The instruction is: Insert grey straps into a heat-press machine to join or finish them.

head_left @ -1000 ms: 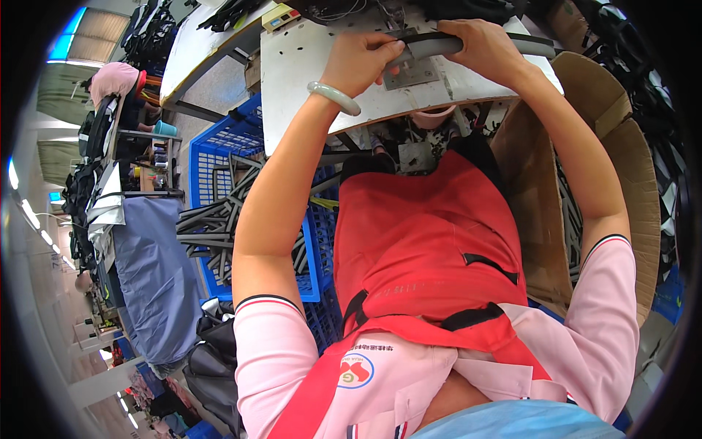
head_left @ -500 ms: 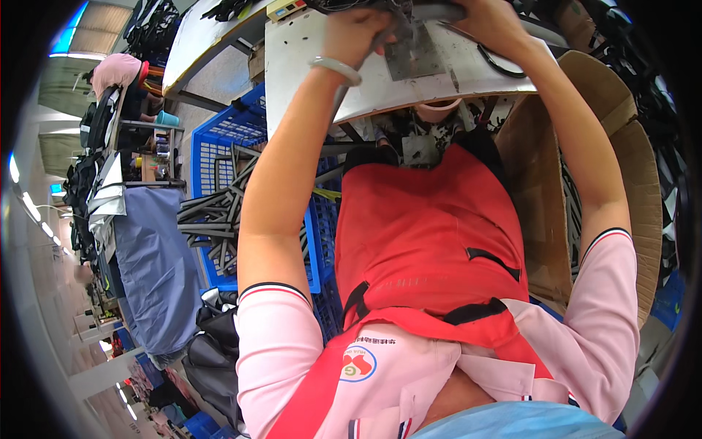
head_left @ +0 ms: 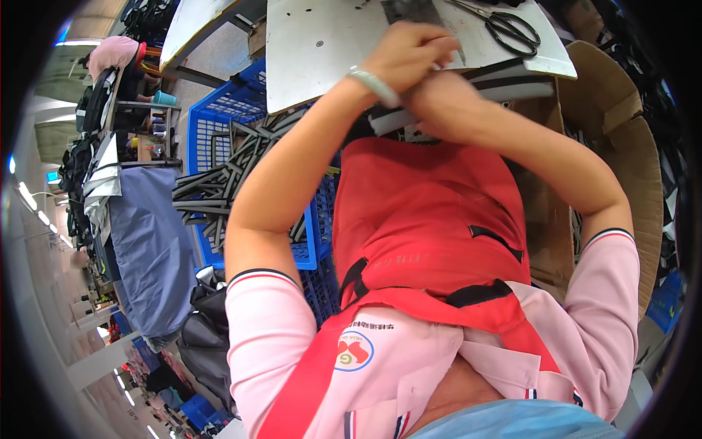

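A white table (head_left: 307, 73) stands beside a blue crate (head_left: 196, 146); a grey strip (head_left: 515, 91) shows at the table's near edge, against the blurred right hand (head_left: 447, 106). The left hand (head_left: 413, 55) curls just beyond; whether these 2 grip anything, I cannot tell.

Hands (head_left: 409, 55) (head_left: 447, 108): two | scissors (head_left: 491, 16): one pair | bracelet (head_left: 376, 85): one | apron (head_left: 431, 194): one | teal bucket (head_left: 164, 99): one | grey strips (head_left: 208, 192): many, uncountable

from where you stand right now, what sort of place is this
Likely a workshop or factory floor: a blue basket heaped with grey strips stands by a white worktable, black-handled scissors lie on that table, and another person is bent over farther off to the left.
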Demonstrator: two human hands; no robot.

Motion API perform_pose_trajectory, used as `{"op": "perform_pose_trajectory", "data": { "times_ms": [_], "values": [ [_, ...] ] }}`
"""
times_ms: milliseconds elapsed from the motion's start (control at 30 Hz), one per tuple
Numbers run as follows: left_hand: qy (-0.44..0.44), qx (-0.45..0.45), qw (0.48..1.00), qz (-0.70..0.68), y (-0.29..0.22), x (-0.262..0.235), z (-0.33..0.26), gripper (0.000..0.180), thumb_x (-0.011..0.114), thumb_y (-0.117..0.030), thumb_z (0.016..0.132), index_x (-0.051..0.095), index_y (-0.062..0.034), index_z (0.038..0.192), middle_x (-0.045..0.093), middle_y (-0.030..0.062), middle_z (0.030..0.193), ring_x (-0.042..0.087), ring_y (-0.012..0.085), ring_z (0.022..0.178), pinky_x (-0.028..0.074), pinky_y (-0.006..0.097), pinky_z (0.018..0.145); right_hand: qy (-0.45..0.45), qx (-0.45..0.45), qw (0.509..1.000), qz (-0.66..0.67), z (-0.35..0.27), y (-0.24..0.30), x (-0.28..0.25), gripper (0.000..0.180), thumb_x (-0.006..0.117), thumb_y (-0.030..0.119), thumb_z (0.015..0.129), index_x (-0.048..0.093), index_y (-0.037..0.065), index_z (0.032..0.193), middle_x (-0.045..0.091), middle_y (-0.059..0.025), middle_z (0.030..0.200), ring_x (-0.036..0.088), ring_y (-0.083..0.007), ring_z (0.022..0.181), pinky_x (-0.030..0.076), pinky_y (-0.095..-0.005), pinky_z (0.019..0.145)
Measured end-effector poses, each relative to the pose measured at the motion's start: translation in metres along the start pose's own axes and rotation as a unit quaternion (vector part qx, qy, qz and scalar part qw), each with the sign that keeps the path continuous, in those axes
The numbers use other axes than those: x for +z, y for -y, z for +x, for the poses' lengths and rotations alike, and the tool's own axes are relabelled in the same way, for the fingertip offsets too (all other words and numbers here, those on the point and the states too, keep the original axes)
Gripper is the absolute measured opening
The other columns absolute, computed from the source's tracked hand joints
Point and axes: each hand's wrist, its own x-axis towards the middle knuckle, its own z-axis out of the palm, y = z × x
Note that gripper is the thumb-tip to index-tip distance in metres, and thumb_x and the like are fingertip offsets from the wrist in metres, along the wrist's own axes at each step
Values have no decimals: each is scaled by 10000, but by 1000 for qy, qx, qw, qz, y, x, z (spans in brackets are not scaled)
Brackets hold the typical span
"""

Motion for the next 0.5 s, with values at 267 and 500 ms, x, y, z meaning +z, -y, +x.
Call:
{"op": "perform_pose_trajectory", "data": {
  "times_ms": [267, 500],
  "values": [
    [-21, 41, 979, 198, 10, -2, -64, 525, 651, -143, 862, 461, -84, 1348, 647, 142, 1037, 620, 281, 917, 475, 331, 865, -103, 73, 985, 114, -66, -61, -56, 378, 747, 211, 729, 504, 64, 978, 618, -167, 817, 598, -378, 801, 445, -444, 660],
    [-209, 225, 894, 326, -3, 5, -61, 503, 623, -27, 826, 495, -78, 1311, 623, 141, 1025, 607, 340, 943, 484, 362, 841, -168, 44, 974, 146, -82, -45, -98, 390, 759, 145, 712, 512, 79, 1006, 630, -150, 838, 614, -349, 797, 463, -411, 687]
  ]
}}
